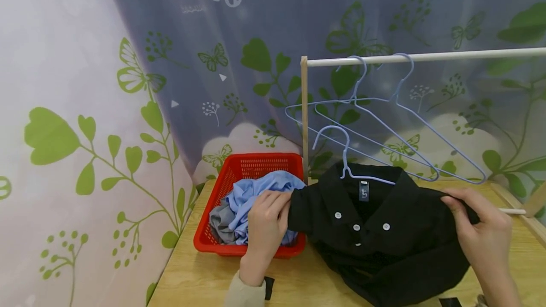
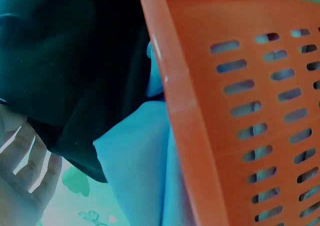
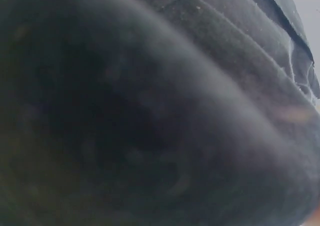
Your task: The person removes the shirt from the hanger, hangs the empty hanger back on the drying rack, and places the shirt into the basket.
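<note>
A black collared shirt (image 1: 409,255) with white buttons hangs between my two hands over the table. At its left side, my left hand (image 1: 266,219) grips the sleeve. My right hand (image 1: 484,226) pinches the opposite shoulder, thumb in front. A light-blue hanger (image 1: 346,155) sits in the shirt's neck, its hook standing up above the collar and one arm crossing the neck opening; the rest is hidden by cloth. In the left wrist view, the fingers (image 2: 35,161) lie at the edge of the black cloth. Dark, blurred fabric (image 3: 150,111) fills the right wrist view.
Behind my left hand stands a red basket (image 1: 249,158) holding light-blue (image 1: 260,188) and grey clothes (image 1: 222,221). Two more light-blue hangers (image 1: 420,117) hang from the white rail (image 1: 448,55) of a wooden-post rack at the back. A patterned curtain (image 1: 273,22) backs the table (image 1: 183,269).
</note>
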### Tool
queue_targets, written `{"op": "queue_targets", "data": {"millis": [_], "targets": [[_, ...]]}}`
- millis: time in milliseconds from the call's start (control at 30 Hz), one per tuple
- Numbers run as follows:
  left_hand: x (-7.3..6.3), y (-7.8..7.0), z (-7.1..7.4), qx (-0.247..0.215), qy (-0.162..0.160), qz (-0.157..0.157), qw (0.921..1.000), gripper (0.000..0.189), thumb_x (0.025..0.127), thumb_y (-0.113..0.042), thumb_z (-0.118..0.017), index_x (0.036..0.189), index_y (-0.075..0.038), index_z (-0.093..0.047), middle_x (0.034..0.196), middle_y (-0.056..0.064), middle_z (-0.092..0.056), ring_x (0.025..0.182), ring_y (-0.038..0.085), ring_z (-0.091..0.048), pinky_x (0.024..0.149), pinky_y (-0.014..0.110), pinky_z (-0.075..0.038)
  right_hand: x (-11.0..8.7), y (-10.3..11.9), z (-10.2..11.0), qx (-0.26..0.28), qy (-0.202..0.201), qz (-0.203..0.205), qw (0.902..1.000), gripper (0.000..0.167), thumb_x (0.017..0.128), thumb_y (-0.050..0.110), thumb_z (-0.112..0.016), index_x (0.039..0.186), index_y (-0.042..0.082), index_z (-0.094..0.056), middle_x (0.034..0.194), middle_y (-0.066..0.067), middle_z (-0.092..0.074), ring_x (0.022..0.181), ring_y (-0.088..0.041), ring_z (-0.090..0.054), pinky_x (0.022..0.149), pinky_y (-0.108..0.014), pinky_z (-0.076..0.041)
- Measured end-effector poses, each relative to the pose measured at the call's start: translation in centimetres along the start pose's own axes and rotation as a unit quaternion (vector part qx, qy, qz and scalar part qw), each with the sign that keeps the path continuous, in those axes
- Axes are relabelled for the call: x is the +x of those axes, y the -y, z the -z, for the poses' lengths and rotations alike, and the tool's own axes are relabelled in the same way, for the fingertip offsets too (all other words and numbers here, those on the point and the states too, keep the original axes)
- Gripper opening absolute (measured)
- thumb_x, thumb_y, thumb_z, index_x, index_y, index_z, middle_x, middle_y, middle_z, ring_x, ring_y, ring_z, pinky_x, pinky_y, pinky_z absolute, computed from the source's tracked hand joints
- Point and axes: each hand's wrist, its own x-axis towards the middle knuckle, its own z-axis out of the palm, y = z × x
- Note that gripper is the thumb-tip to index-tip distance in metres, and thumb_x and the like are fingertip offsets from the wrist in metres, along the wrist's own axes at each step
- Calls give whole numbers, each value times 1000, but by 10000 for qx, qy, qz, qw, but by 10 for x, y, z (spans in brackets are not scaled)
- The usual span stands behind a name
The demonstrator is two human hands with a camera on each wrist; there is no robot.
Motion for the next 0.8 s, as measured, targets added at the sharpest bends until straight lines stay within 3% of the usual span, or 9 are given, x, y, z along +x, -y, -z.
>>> {"op": "queue_targets", "data": {"millis": [167,233,400,633,800], "targets": [[2,-2,-4,-40,-20,32,10000,11,90,-1,-72,98,-7,-79,93,5,-76,89,21,-68,86,36,-58,1,1,-1,-53,54,25,10000,39,98,28,-66,90,-9,-73,84,-12,-70,93,22,-54,84,-5,-38],[2,-3,-5,-22,-30,5,10000,11,91,-2,-72,98,-7,-78,93,4,-76,89,21,-68,86,36,-57,0,1,-2,-62,69,28,10000,40,98,30,-65,90,-8,-73,85,-8,-71,94,22,-54,85,-5,-38],[4,-7,-8,7,-112,-25,9999,11,88,-1,-75,96,-8,-78,91,4,-75,87,22,-68,82,35,-58,-1,2,-3,46,42,48,10000,39,98,29,-66,89,-8,-73,86,0,-71,94,20,-55,85,-5,-39],[9,-16,-14,-126,-206,160,9996,10,91,-2,-71,96,-7,-78,92,5,-75,87,21,-68,85,36,-58,-2,1,-4,117,-54,52,9999,25,95,15,-70,88,-10,-72,85,-6,-70,95,18,-57,87,-6,-40],[11,-22,-19,-264,-420,153,9987,12,91,-1,-70,96,-9,-78,91,3,-76,86,20,-69,85,36,-58,-1,1,-3,94,-64,55,9999,23,95,13,-70,89,-9,-72,85,-9,-69,95,17,-57,87,-6,-40]]}}
